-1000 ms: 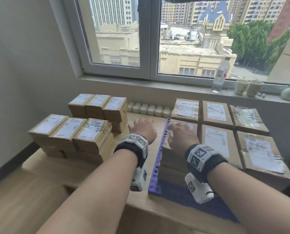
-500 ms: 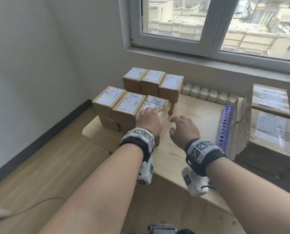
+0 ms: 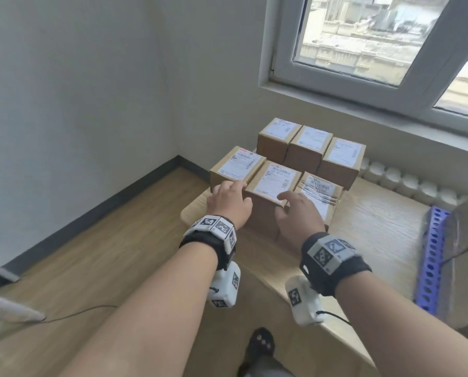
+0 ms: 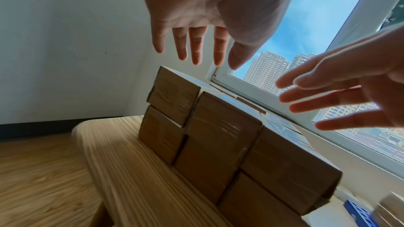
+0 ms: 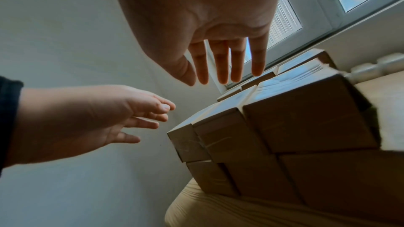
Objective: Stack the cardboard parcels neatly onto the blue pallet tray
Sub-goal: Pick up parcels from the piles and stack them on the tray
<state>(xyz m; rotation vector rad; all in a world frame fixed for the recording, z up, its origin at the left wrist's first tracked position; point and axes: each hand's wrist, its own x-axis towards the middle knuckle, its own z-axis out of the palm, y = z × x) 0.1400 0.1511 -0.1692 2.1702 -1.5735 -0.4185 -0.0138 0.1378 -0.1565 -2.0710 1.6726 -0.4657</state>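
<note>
Small brown cardboard parcels with white labels stand in two stacked rows at the table's left end. The front row's middle parcel [image 3: 275,180] lies between my hands. My left hand [image 3: 228,200] hovers at its left edge, over the neighbouring left parcel [image 3: 238,165]. My right hand [image 3: 298,213] is over its right edge and the taped right parcel [image 3: 319,189]. In the wrist views the left hand [image 4: 196,44] and right hand [image 5: 220,58] have straight, spread fingers a little above the parcels [image 4: 218,127], holding nothing. The blue pallet tray [image 3: 431,257] sits at the far right.
Larger parcels [image 3: 461,240] fill the tray at the right edge. Three more small parcels [image 3: 311,140] form the back row under the window. White radiator ribs [image 3: 407,180] line the wall behind the wooden table [image 3: 377,227]. A cable [image 3: 85,311] lies on the floor.
My view and both hands have swung left, away from the blue tray and its large parcels. The hands now flank the front middle small parcel.
</note>
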